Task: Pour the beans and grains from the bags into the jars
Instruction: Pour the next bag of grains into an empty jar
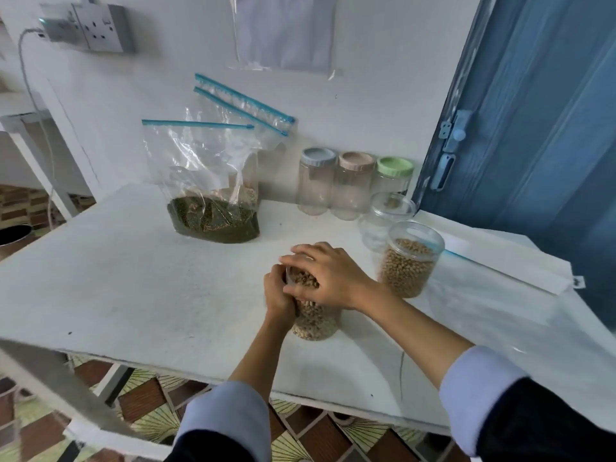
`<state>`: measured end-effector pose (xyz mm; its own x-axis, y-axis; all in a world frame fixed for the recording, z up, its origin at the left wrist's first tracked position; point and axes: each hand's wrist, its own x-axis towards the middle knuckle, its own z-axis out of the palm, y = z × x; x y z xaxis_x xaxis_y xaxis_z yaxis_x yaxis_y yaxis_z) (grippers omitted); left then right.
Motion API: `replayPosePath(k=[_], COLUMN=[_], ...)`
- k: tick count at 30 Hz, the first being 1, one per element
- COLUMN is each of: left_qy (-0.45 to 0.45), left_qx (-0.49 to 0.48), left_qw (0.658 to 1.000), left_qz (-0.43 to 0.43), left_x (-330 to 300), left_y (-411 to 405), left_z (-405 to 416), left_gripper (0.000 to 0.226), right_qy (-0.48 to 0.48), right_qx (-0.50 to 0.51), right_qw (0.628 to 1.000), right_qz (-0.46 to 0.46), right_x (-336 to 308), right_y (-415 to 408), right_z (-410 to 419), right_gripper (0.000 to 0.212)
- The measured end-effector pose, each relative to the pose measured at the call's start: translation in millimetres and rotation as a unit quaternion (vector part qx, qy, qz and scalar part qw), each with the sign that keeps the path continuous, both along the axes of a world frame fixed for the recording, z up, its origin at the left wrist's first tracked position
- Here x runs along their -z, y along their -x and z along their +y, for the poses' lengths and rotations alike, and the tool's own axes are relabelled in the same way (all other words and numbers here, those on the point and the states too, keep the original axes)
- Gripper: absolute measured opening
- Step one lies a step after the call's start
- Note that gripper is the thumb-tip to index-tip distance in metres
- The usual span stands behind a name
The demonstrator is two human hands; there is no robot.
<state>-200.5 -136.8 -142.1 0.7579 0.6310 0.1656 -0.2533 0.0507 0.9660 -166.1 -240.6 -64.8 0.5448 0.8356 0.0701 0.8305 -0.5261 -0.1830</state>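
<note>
A clear jar point(315, 320) filled with tan beans stands near the middle of the white table point(133, 278). My left hand point(278, 293) grips its side. My right hand point(328, 276) lies over its open mouth, fingers curled round the rim. To the right stands a second open jar of tan beans point(410, 261). Behind it is an empty open jar point(386, 218). A zip bag with green grains point(213, 195) stands at the back, with other zip bags point(243, 108) leaning behind it.
Three empty lidded jars stand against the wall: blue lid point(317, 157), pink lid point(356, 161), green lid point(395, 166). An empty flat bag point(500, 261) lies at the right. A blue folding door point(533, 128) stands on the right. A wall socket point(100, 28) is at top left.
</note>
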Motion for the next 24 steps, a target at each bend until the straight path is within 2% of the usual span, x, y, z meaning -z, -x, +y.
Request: replayPosePath(k=[2, 5, 7, 11, 13, 16, 20, 22, 24], left_qy=[0.085, 0.094, 0.101, 0.091, 0.11, 0.135, 0.068, 0.009, 0.006], left_qx=[-0.028, -0.019, -0.008, -0.002, 0.007, 0.028, 0.12, 0.144, 0.143], left_qw=[0.996, 0.994, 0.993, 0.993, 0.99, 0.988, 0.987, 0.984, 0.983], left_qz=[0.018, 0.044, 0.058, 0.077, 0.084, 0.065, 0.085, 0.104, 0.115], left_x=[3, 6, 8, 3, -3, -12, -10, -10, -13], left_y=[0, 3, 0, -8, -11, -17, -27, -32, -36], left_z=[-16, -36, -47, -79, -97, -122, -134, -131, -123], left_gripper=[0.034, 0.049, 0.057, 0.059, 0.062, 0.058, 0.038, 0.031, 0.022], right_qy=[-0.021, -0.026, -0.032, -0.011, 0.0, 0.024, 0.044, 0.045, 0.034], right_qx=[0.074, 0.161, 0.183, 0.206, 0.202, 0.187, 0.197, 0.203, 0.21], right_qw=[0.996, 0.984, 0.979, 0.975, 0.974, 0.974, 0.973, 0.972, 0.972], right_qz=[-0.039, -0.069, -0.078, -0.081, -0.105, -0.13, -0.115, -0.108, -0.101], right_x=[3, 7, 7, 6, 6, 3, 2, 1, -4], right_y=[11, 27, 33, 27, 20, 10, -4, -8, -13], right_z=[-6, -14, -24, -54, -71, -92, -109, -112, -113], right_gripper=[0.063, 0.045, 0.043, 0.042, 0.049, 0.068, 0.048, 0.046, 0.05])
